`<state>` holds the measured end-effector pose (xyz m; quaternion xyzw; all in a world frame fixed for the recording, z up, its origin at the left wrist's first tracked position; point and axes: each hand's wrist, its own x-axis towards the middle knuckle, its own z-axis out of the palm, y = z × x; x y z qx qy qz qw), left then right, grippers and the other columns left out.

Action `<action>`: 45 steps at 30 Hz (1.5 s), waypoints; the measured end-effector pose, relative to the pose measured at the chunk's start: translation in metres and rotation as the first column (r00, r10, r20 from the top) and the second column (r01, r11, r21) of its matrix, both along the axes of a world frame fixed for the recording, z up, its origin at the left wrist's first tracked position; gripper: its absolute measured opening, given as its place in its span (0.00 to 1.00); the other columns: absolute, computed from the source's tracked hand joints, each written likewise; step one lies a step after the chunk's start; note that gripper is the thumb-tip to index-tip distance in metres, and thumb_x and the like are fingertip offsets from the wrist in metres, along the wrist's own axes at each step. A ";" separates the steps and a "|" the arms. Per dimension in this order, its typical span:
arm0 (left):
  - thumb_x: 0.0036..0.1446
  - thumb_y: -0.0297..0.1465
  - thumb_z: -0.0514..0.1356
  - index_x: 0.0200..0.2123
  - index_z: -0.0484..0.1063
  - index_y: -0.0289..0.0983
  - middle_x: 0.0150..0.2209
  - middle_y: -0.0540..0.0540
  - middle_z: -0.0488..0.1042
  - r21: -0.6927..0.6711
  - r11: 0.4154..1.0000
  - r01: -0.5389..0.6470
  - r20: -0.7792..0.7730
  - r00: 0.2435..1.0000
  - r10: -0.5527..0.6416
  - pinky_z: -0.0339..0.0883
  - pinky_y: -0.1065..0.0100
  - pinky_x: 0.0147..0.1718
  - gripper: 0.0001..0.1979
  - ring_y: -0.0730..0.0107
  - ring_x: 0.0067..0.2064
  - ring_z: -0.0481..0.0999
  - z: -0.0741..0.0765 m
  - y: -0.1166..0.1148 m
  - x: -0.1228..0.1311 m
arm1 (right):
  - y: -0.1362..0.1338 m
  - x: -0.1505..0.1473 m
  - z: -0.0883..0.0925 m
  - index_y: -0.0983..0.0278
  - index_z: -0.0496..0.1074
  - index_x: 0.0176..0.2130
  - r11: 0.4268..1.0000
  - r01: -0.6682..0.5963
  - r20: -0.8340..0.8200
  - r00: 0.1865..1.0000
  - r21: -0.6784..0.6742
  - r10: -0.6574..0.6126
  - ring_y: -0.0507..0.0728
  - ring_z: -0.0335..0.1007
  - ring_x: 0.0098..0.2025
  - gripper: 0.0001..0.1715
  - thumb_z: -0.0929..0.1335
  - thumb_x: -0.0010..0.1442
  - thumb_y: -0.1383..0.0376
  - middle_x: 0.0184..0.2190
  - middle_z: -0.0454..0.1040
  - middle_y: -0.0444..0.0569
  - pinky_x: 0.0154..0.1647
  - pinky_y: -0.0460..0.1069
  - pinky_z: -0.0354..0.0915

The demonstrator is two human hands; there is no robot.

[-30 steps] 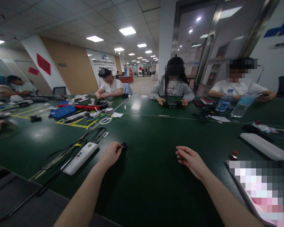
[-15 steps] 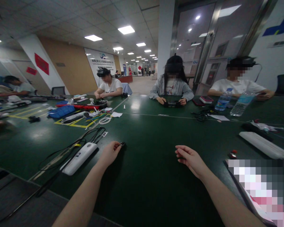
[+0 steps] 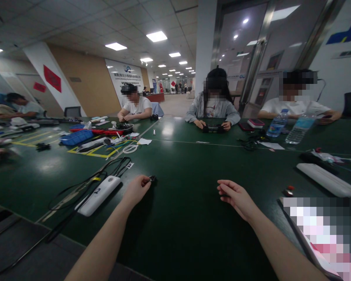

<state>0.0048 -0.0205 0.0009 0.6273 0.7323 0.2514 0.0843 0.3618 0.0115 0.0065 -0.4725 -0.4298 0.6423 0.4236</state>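
My left hand (image 3: 137, 190) rests on the dark green table (image 3: 181, 218), its fingers pinched on a small black object (image 3: 152, 178) at the fingertips. To its left lies a white power strip (image 3: 98, 194) marked 2, with black cables (image 3: 84, 183) running from it. My right hand (image 3: 235, 196) lies on the table further right, fingers loosely curled, nothing visible in it. A small red and black item (image 3: 288, 191) sits to its right.
Three people sit across the table, one holding a black device (image 3: 212, 128). Two water bottles (image 3: 298, 128) stand at far right. A long white power strip (image 3: 327, 179) lies at right. A blue tray (image 3: 77, 137) and cables clutter the far left.
My left hand has shifted slightly, still pinching the small black object. The view has moved a little; my right hand stays where it was.
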 end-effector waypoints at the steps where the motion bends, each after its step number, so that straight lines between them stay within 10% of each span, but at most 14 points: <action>1: 0.48 0.37 0.53 0.33 0.69 0.37 0.32 0.47 0.71 0.003 1.000 0.004 -0.020 1.000 -0.004 0.63 0.70 0.32 0.12 0.69 0.32 0.70 -0.001 0.000 0.000 | 0.000 0.000 -0.001 0.61 0.71 0.36 1.000 0.000 -0.001 1.000 0.002 0.000 0.54 0.65 0.33 0.14 0.69 0.46 0.60 0.31 0.70 0.47 0.32 0.49 0.65; 13: 0.49 0.37 0.53 0.34 0.70 0.39 0.45 0.42 0.66 0.071 0.993 -0.091 -0.355 0.928 0.110 0.56 0.61 0.48 0.11 0.57 0.49 0.63 0.000 0.001 -0.007 | 0.001 0.001 -0.004 0.61 0.71 0.37 1.000 -0.015 0.007 1.000 0.013 0.015 0.53 0.65 0.34 0.12 0.67 0.49 0.61 0.32 0.70 0.48 0.32 0.49 0.65; 27: 0.53 0.39 0.50 0.44 0.60 0.35 0.40 0.38 0.72 -0.072 0.935 -0.346 -0.189 0.926 0.328 0.63 0.63 0.36 0.18 0.56 0.42 0.72 0.002 0.006 -0.028 | 0.004 0.004 -0.013 0.60 0.70 0.38 0.997 -0.044 0.002 0.999 0.060 0.044 0.53 0.66 0.34 0.13 0.66 0.50 0.61 0.33 0.70 0.47 0.33 0.49 0.65; 39: 0.50 0.36 0.52 0.45 0.63 0.27 0.45 0.33 0.69 -0.059 0.935 -0.351 -0.205 0.921 0.332 0.60 0.62 0.44 0.22 0.56 0.48 0.67 -0.003 0.010 -0.037 | 0.003 0.004 -0.009 0.60 0.70 0.38 0.997 -0.050 0.009 0.999 0.061 0.049 0.53 0.66 0.34 0.12 0.66 0.51 0.61 0.34 0.69 0.47 0.33 0.49 0.65; 45: 0.51 0.36 0.52 0.45 0.64 0.35 0.46 0.39 0.69 -0.110 0.993 -0.050 -0.166 0.986 0.031 0.61 0.64 0.43 0.18 0.60 0.45 0.69 0.006 0.015 0.026 | 0.000 0.002 -0.005 0.61 0.70 0.37 0.998 -0.037 0.001 0.999 0.052 0.037 0.52 0.66 0.33 0.11 0.66 0.51 0.61 0.33 0.69 0.47 0.33 0.48 0.65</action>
